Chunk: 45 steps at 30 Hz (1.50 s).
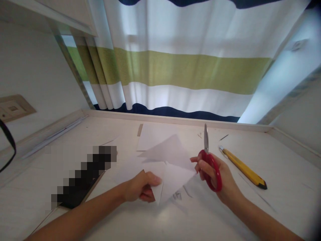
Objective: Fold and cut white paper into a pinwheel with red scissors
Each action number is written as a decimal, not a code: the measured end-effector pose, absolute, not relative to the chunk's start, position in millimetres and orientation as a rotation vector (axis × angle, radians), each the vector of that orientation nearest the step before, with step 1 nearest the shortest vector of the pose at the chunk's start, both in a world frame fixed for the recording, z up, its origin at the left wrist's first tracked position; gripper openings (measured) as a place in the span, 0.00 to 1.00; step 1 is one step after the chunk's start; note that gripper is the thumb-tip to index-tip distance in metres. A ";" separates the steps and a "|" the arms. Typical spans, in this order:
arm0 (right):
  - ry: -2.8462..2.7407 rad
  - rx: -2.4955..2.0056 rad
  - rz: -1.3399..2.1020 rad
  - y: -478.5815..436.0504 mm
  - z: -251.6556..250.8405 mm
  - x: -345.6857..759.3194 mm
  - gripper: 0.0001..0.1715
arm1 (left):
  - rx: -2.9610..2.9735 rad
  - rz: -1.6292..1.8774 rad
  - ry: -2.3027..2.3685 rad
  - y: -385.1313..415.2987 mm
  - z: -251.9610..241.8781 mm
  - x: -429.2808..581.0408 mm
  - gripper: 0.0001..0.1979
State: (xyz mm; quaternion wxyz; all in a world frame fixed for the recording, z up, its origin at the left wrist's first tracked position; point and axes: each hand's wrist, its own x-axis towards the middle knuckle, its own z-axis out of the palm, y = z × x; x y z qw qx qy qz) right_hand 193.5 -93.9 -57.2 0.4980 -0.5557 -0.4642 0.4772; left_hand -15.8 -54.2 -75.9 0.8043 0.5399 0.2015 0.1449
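My left hand pinches the lower left corner of a folded sheet of white paper, thumb on top, held over the table. The paper's upper flap stands out at an angle with a pointed tip to the left. In my right hand is a pair of scissors with red handles, blades pointing up and away and looking closed. The right fingertips are close to the paper's right corner; whether they touch it I cannot tell. Small paper scraps lie on the table below the folded sheet.
A yellow utility knife lies to the right of my right hand. Another white sheet is on the white table behind the paper. A dark, pixelated object lies on the left. A striped curtain hangs behind the table's raised back edge.
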 end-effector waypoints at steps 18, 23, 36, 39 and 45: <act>-1.137 -1.527 1.107 -104.6 -59.9 182.5 0.16 | 1.742 0.201 0.458 -61.3 -77.4 -4.4 0.28; -1.204 -1.532 1.187 -111.5 -69.8 175.8 0.17 | 1.986 0.267 0.690 -80.5 -75.2 3.7 0.13; -1.238 -1.390 1.420 -119.2 -65.6 169.0 0.17 | 1.570 0.339 0.714 -78.0 -89.5 1.9 0.22; -1.260 -1.311 1.466 -123.8 -69.1 170.0 0.19 | 1.556 0.465 0.801 -71.9 -83.4 0.7 0.22; -1.425 -1.266 1.513 -126.5 -79.7 172.9 0.23 | 1.550 0.797 0.971 -57.2 -67.4 -7.2 0.21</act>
